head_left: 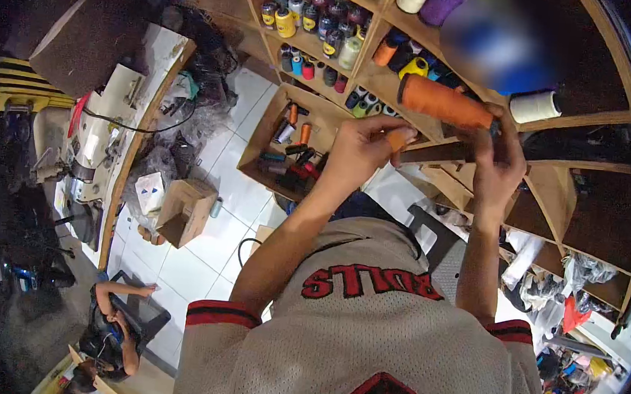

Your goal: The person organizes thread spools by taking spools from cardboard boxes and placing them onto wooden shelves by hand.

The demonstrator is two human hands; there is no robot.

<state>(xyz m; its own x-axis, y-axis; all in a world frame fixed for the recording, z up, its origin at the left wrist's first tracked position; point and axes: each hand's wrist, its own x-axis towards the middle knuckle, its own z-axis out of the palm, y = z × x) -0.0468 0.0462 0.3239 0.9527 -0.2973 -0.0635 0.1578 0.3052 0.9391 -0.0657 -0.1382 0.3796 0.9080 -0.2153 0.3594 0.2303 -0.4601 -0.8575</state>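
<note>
My right hand (500, 157) grips the dark end of a large orange thread cone (444, 103), which lies tilted across the front of the shelves. To its left, my left hand (365, 147) is closed on a small orange spool (398, 138), partly hidden by the fingers. The two hands are apart, both raised in front of the wooden shelf unit. Beyond the cone, a yellow thread spool (414, 68) and an orange spool (385, 51) stand in a compartment. A cream thread cone (535, 107) lies to the right of the cone.
A cardboard box (249, 163) with loose spools stands on the tiled floor below my left hand. Several spools fill the shelf compartments (318, 47). A smaller open carton (186, 212) sits near a sewing machine table (139, 136). Another person (112, 329) sits at lower left.
</note>
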